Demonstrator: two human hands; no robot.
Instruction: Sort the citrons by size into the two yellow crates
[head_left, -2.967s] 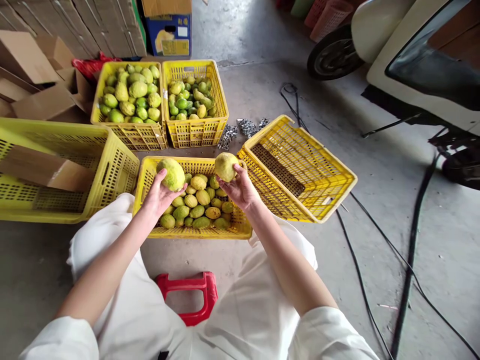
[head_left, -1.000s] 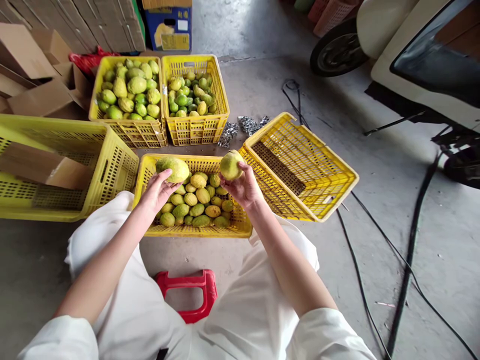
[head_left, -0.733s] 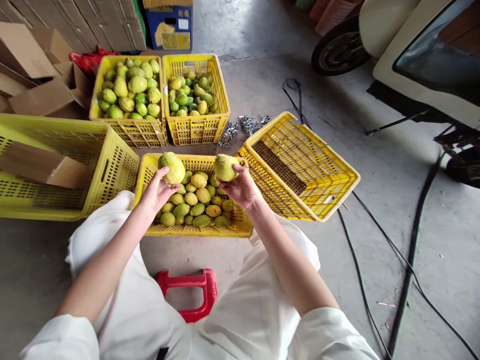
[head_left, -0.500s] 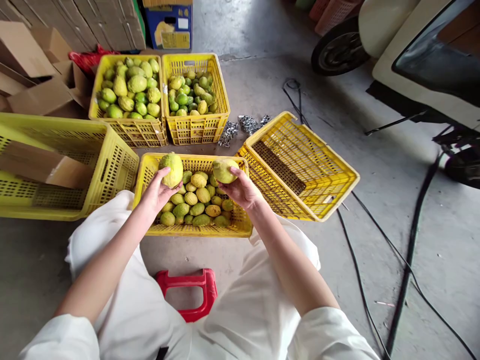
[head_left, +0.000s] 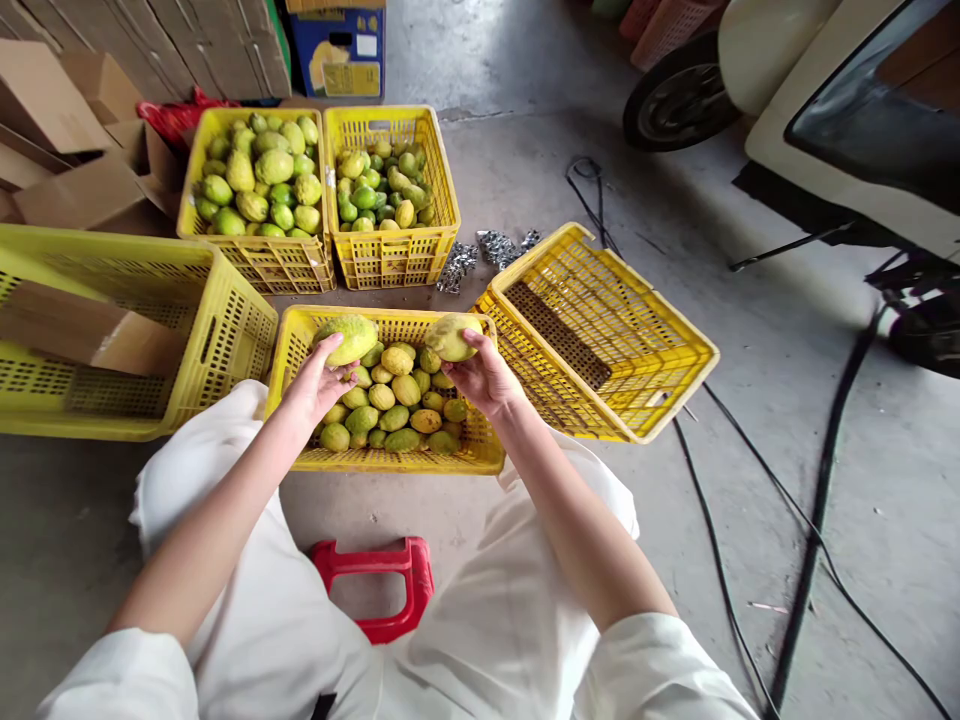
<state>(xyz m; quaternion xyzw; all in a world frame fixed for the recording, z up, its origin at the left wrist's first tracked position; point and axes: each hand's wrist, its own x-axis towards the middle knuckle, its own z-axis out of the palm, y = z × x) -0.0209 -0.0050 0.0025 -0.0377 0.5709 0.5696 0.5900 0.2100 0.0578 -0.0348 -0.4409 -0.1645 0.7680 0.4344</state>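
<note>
My left hand [head_left: 319, 380] grips a large yellow-green fruit [head_left: 346, 338] lying on its side. My right hand [head_left: 484, 378] grips a second, rounder yellow-green fruit [head_left: 451, 336]. Both are held just above the near yellow crate [head_left: 300, 338], which is about half full of several smaller green and yellow fruits [head_left: 394, 405]. My arms reach forward from white sleeves over my white-clad knees.
Two yellow crates [head_left: 255, 262] [head_left: 390, 262] full of green fruit stand behind. An empty tilted yellow crate [head_left: 600, 335] lies right, another with cardboard [head_left: 112, 330] left. A red stool [head_left: 375, 590] is below me. Cables [head_left: 750, 500] cross the concrete floor; a scooter [head_left: 825, 120] stands far right. Cardboard boxes [head_left: 67, 130] sit back left.
Both hands have kept turning their fruits in place. The left fruit went from upright to lying sideways; the right fruit dropped slightly and rotated. The crates have not moved.
</note>
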